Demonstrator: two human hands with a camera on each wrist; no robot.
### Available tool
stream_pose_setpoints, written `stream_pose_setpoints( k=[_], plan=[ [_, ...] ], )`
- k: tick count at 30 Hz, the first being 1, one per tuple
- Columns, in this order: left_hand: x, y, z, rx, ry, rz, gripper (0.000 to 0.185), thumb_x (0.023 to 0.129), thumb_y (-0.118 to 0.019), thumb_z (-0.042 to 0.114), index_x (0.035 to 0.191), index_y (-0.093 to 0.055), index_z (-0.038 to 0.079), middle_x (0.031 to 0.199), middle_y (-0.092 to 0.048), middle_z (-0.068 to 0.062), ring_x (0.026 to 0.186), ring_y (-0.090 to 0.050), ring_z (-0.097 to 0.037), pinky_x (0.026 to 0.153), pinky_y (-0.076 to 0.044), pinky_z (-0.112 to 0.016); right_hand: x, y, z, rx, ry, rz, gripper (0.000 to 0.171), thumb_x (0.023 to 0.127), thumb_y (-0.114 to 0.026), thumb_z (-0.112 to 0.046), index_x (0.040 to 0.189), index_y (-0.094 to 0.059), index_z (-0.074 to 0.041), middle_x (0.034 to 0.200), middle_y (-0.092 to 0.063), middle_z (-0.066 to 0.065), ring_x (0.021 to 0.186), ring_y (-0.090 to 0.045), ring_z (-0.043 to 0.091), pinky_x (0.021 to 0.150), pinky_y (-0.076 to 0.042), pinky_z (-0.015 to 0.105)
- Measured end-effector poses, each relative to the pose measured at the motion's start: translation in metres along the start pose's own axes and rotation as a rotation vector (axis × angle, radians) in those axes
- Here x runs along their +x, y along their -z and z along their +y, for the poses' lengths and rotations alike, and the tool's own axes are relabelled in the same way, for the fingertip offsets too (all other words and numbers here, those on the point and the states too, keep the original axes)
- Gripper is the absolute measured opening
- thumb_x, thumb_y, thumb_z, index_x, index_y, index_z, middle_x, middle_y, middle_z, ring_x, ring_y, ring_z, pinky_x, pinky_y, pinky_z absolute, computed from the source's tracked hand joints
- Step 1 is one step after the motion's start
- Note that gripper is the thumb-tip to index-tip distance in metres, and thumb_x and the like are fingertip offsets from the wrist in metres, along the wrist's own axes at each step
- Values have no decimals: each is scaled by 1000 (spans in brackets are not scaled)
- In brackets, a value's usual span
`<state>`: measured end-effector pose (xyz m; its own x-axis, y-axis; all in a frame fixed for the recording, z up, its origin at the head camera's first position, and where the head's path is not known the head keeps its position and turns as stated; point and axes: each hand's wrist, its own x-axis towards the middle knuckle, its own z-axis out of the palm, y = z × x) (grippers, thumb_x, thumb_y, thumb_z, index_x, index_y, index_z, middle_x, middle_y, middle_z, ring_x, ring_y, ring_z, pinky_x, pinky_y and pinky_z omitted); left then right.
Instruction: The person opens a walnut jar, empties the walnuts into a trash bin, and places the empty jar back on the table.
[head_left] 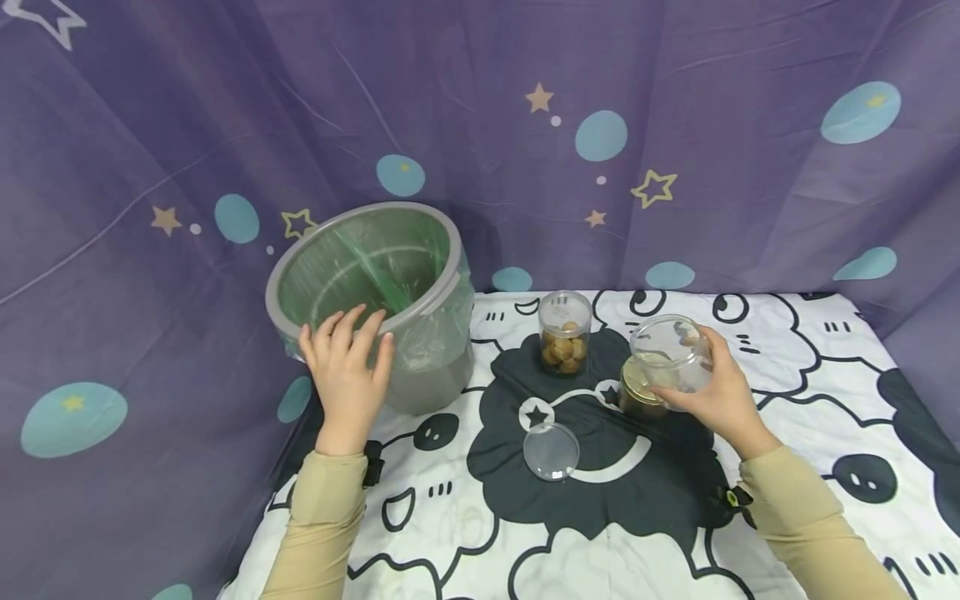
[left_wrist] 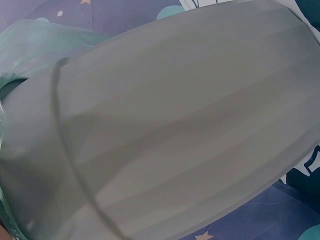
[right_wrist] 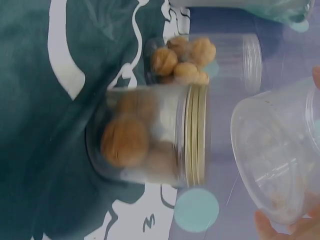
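Cartoon-print cloth (head_left: 615,558) bears gold-lidded jar (head_left: 636,392) before purple starry curtain (head_left: 480,75)

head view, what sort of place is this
Perhaps a draped indoor corner set up for tabletop work: a starry purple curtain hangs behind, a cartoon-print cloth is spread before it, and a bag-lined bin stands on the cloth.

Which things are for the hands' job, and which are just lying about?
Probably for the job:
clear container, held by the right hand
grey bin, left hand at its rim

Seemingly just lying about:
clear lid
gold-lidded walnut jar
other walnut jar
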<state>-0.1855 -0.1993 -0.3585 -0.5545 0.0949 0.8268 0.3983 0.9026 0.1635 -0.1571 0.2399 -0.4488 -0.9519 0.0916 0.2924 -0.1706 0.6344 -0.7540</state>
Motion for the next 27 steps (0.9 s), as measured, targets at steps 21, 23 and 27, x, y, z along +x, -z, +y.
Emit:
stream_pose_setpoints(
  k=[21, 23, 27],
  plan=[
    [1, 0, 1, 9, 3, -13, 24, 93, -59, 22, 111, -67, 8, 120, -60, -18, 114, -46, -42, 105, -16, -65, 4, 30, 50, 19, -234, 56, 108, 73, -81, -30, 150, -10, -6, 139, -32, 40, 121, -36, 57, 95, -30, 68],
    [1, 1, 1, 8, 3, -11, 24, 93, -59, 22, 111, -67, 9, 120, -60, -18, 114, -47, -42, 105, -16, -65, 4, 31, 54, 9, -237, 62, 107, 73, -82, -30, 150, -11, -5, 137, -34, 40, 120, -37, 57, 95, -30, 67],
    [1, 1, 1, 6, 5, -8, 24, 93, -59, 22, 111, -67, 9, 120, -60, -18, 115, -46, -41, 106, -15, -64, 5, 32, 61, -27, -227, 59, 104, 73, -81, -29, 148, -14, -4, 133, -38, 41, 116, -40, 57, 92, -32, 67]
  ],
)
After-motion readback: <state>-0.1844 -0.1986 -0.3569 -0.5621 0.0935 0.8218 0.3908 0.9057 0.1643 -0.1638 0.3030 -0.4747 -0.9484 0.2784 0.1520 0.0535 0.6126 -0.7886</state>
